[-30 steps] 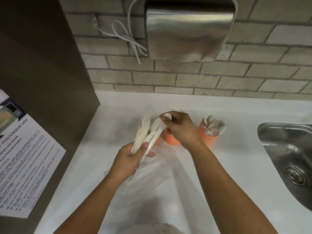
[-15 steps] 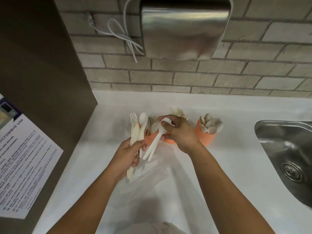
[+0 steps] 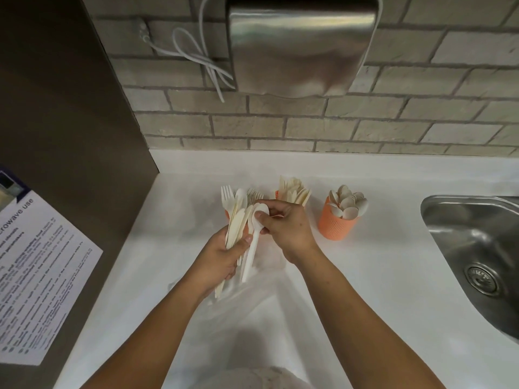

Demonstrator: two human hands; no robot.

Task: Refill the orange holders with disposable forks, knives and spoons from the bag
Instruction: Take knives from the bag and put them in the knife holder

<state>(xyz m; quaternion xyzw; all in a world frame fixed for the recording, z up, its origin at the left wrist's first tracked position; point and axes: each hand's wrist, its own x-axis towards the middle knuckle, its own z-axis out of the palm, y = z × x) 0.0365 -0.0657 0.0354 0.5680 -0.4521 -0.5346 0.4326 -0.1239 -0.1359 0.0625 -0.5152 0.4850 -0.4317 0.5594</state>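
Note:
My left hand [image 3: 222, 258] grips a mixed bundle of cream disposable cutlery [image 3: 235, 213], tips pointing up. My right hand [image 3: 286, 227] pinches the bowl of a white spoon [image 3: 252, 242] whose handle hangs down beside the bundle. Three orange holders stand on the white counter: a right one [image 3: 335, 224] full of spoons, a middle one [image 3: 277, 194] with knives, mostly hidden behind my right hand, and a left one [image 3: 227, 213] with forks, hidden behind the bundle. A clear plastic bag [image 3: 252, 310] lies on the counter under my hands.
A steel sink [image 3: 474, 248] is set into the counter [image 3: 379, 276] at the right. A metal wall unit [image 3: 300, 43] with a looped white cord [image 3: 196, 57] hangs on the brick wall. A dark panel [image 3: 64, 122] with a printed notice [image 3: 36, 276] bounds the left side.
My right hand drew the white spoon out of the bundle and now holds it by the bowl close beside my left hand. The view shifted slightly; the holders stayed put.

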